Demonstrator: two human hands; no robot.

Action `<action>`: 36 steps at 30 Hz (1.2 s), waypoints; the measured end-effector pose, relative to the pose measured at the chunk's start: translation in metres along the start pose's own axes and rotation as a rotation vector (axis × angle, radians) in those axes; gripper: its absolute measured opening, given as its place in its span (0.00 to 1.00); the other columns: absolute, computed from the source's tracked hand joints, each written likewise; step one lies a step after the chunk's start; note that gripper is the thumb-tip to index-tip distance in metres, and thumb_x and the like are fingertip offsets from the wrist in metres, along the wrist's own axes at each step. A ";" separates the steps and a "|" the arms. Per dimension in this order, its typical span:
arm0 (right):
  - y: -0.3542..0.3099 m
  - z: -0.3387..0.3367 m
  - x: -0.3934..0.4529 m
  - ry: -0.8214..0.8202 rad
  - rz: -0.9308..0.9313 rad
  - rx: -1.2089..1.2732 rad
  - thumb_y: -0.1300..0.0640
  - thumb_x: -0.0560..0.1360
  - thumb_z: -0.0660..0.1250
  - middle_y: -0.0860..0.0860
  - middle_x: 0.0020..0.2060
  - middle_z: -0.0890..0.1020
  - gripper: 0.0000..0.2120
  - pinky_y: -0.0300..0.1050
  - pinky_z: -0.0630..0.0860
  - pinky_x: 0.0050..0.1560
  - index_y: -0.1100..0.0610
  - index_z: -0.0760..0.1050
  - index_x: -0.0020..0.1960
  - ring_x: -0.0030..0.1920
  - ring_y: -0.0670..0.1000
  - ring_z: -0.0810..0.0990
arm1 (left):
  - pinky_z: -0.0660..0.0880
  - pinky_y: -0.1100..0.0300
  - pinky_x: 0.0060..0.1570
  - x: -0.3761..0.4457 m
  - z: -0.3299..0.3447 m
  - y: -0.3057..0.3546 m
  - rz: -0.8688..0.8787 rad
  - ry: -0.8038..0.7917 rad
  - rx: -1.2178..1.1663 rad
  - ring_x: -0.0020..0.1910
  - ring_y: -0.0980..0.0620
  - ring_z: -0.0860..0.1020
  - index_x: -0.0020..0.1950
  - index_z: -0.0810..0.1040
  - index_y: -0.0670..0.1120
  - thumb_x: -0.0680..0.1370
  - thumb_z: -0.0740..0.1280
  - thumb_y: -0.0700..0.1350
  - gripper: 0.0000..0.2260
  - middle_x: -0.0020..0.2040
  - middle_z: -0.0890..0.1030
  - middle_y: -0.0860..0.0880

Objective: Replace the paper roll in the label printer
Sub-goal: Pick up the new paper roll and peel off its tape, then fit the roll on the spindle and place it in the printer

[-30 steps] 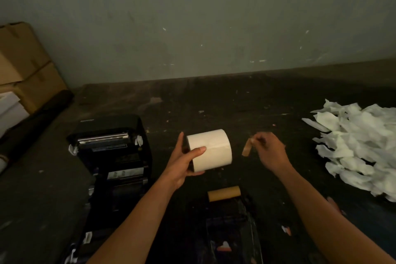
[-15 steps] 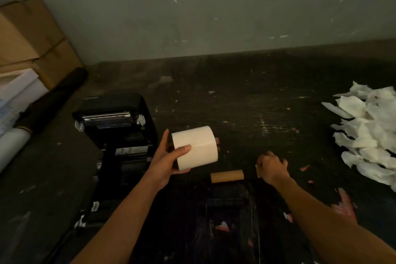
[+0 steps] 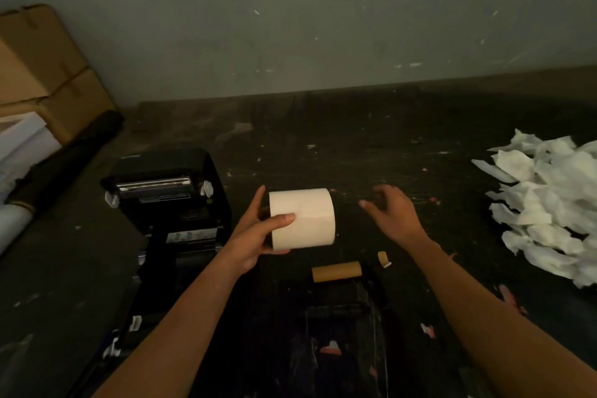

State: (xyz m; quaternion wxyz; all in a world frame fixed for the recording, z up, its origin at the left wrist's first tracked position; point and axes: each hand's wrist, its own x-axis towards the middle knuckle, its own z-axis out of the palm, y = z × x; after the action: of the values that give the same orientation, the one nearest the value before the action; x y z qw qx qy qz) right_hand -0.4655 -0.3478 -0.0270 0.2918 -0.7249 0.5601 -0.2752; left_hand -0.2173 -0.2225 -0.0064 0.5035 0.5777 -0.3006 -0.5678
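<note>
1 fresh paper roll (image 3: 302, 218) is gripped by the left hand (image 3: 255, 236), thumb across its front and fingers at its left end; its long axis is held level, left to right, above the table (image 3: 371, 145). The right hand (image 3: 392, 215) is spread, empty, just right of it. 1 label printer (image 3: 168, 203), lid open, is nearer the left hand. 1 bare cardboard core (image 3: 336, 271) is seen below.

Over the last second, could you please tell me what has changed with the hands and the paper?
The right hand put the small brown tape scrap down on the dark table beside the empty brown cardboard core, let go, and rose open toward the white label roll. The left hand kept holding the roll; the open black label printer stayed put.
</note>
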 end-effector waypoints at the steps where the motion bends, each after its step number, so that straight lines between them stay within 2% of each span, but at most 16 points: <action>1: -0.017 -0.007 0.001 -0.045 -0.058 0.127 0.43 0.71 0.68 0.48 0.61 0.73 0.25 0.46 0.72 0.56 0.48 0.68 0.65 0.60 0.49 0.73 | 0.80 0.44 0.41 0.002 0.001 0.003 -0.003 -0.009 0.027 0.59 0.44 0.75 0.73 0.55 0.67 0.52 0.83 0.54 0.56 0.65 0.71 0.53; 3: -0.049 -0.022 -0.001 -0.253 -0.156 0.300 0.38 0.66 0.70 0.43 0.62 0.72 0.30 0.41 0.68 0.55 0.42 0.66 0.65 0.62 0.45 0.71 | 0.80 0.46 0.40 0.005 0.004 0.010 -0.009 -0.036 0.094 0.59 0.45 0.75 0.73 0.54 0.67 0.53 0.82 0.55 0.55 0.65 0.71 0.53; 4: -0.062 -0.026 -0.003 -0.376 -0.194 0.297 0.36 0.64 0.71 0.42 0.65 0.70 0.35 0.40 0.67 0.56 0.40 0.63 0.67 0.64 0.44 0.69 | 0.80 0.47 0.40 0.006 0.005 0.015 -0.013 -0.052 0.128 0.59 0.46 0.75 0.73 0.53 0.67 0.54 0.82 0.54 0.55 0.65 0.71 0.53; 7: -0.085 -0.026 -0.009 -0.642 -0.252 0.036 0.34 0.58 0.73 0.46 0.72 0.63 0.50 0.41 0.63 0.58 0.40 0.51 0.73 0.68 0.47 0.64 | 0.80 0.48 0.40 0.009 0.009 0.028 -0.031 -0.110 0.234 0.58 0.46 0.75 0.73 0.53 0.67 0.56 0.81 0.53 0.53 0.64 0.71 0.53; 10: -0.093 -0.016 -0.015 -0.706 -0.236 -0.127 0.36 0.57 0.75 0.49 0.73 0.61 0.57 0.47 0.65 0.63 0.42 0.43 0.75 0.68 0.52 0.64 | 0.80 0.49 0.39 0.009 0.012 0.039 -0.050 -0.166 0.334 0.58 0.45 0.75 0.73 0.53 0.68 0.57 0.81 0.52 0.53 0.63 0.71 0.52; 12: -0.094 -0.011 -0.018 -0.684 -0.218 -0.159 0.37 0.57 0.75 0.50 0.73 0.62 0.58 0.51 0.66 0.64 0.43 0.41 0.75 0.67 0.53 0.65 | 0.80 0.50 0.39 0.008 0.015 0.047 -0.041 -0.207 0.410 0.58 0.46 0.75 0.73 0.52 0.67 0.57 0.80 0.53 0.53 0.63 0.71 0.52; 15: -0.094 -0.006 -0.021 -0.639 -0.195 -0.158 0.38 0.57 0.76 0.51 0.70 0.65 0.60 0.50 0.68 0.61 0.43 0.39 0.74 0.64 0.52 0.68 | 0.81 0.47 0.41 0.006 0.019 0.059 -0.043 -0.234 0.493 0.57 0.46 0.75 0.74 0.51 0.65 0.57 0.80 0.53 0.53 0.62 0.70 0.54; 17: -0.093 -0.003 -0.024 -0.588 -0.170 -0.076 0.37 0.54 0.76 0.50 0.68 0.67 0.61 0.45 0.70 0.55 0.41 0.39 0.74 0.60 0.49 0.70 | 0.81 0.45 0.43 0.005 0.022 0.068 -0.051 -0.240 0.543 0.57 0.46 0.75 0.75 0.49 0.64 0.56 0.80 0.55 0.56 0.63 0.70 0.53; 20: -0.088 0.000 -0.030 -0.479 -0.125 0.090 0.37 0.52 0.77 0.45 0.61 0.70 0.62 0.36 0.69 0.43 0.39 0.41 0.73 0.52 0.42 0.71 | 0.81 0.47 0.41 0.004 0.022 0.086 -0.041 -0.257 0.564 0.58 0.47 0.75 0.76 0.43 0.62 0.54 0.80 0.60 0.61 0.65 0.72 0.51; 23: -0.077 0.006 -0.036 -0.343 0.006 0.432 0.39 0.52 0.79 0.45 0.59 0.74 0.57 0.42 0.76 0.45 0.42 0.51 0.73 0.53 0.45 0.75 | 0.80 0.46 0.44 0.006 0.013 0.089 0.011 -0.215 0.311 0.59 0.48 0.73 0.76 0.45 0.60 0.54 0.79 0.58 0.59 0.58 0.77 0.51; 25: -0.073 0.011 -0.040 -0.259 0.155 0.741 0.41 0.50 0.79 0.48 0.57 0.77 0.54 0.50 0.80 0.45 0.45 0.59 0.72 0.53 0.51 0.78 | 0.77 0.41 0.53 0.007 0.012 0.074 0.065 -0.153 0.133 0.60 0.48 0.74 0.77 0.47 0.58 0.57 0.79 0.54 0.57 0.56 0.80 0.51; 27: -0.075 0.017 -0.041 -0.212 0.252 0.985 0.40 0.49 0.80 0.52 0.56 0.79 0.53 0.58 0.80 0.47 0.48 0.64 0.70 0.52 0.55 0.81 | 0.70 0.39 0.59 0.007 0.021 0.052 0.090 -0.088 0.011 0.61 0.49 0.74 0.77 0.48 0.57 0.59 0.77 0.54 0.54 0.55 0.79 0.54; 28: -0.077 0.020 -0.040 -0.194 0.279 1.078 0.40 0.49 0.80 0.54 0.56 0.80 0.51 0.61 0.79 0.49 0.49 0.65 0.69 0.52 0.56 0.81 | 0.69 0.41 0.58 0.006 0.028 0.042 0.090 -0.066 -0.043 0.61 0.50 0.73 0.77 0.49 0.56 0.59 0.76 0.54 0.53 0.55 0.78 0.56; 30: -0.084 0.026 -0.040 -0.163 0.317 1.213 0.40 0.51 0.79 0.56 0.55 0.80 0.48 0.65 0.76 0.54 0.50 0.67 0.67 0.53 0.59 0.81 | 0.70 0.45 0.50 0.004 0.042 0.030 0.088 -0.056 -0.160 0.58 0.51 0.73 0.77 0.51 0.57 0.56 0.78 0.56 0.55 0.55 0.75 0.58; 32: -0.092 0.031 -0.040 -0.131 0.365 1.297 0.40 0.51 0.79 0.57 0.56 0.80 0.47 0.65 0.75 0.55 0.49 0.67 0.67 0.53 0.60 0.81 | 0.74 0.47 0.45 0.004 0.054 0.029 0.089 -0.053 -0.256 0.56 0.50 0.74 0.76 0.53 0.60 0.51 0.81 0.58 0.59 0.59 0.74 0.54; 36: -0.102 0.042 -0.044 -0.061 0.420 1.360 0.39 0.47 0.81 0.56 0.57 0.79 0.52 0.62 0.76 0.55 0.46 0.65 0.68 0.55 0.59 0.79 | 0.73 0.39 0.57 0.006 0.071 0.034 0.082 -0.022 -0.294 0.60 0.44 0.73 0.74 0.53 0.65 0.44 0.82 0.60 0.64 0.69 0.68 0.48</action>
State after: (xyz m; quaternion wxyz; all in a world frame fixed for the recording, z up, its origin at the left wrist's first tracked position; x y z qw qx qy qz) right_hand -0.3784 -0.2792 0.0166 0.7419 -0.2663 0.3836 -0.4812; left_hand -0.2768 -0.2561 0.0340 0.6021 0.4786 -0.2430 -0.5911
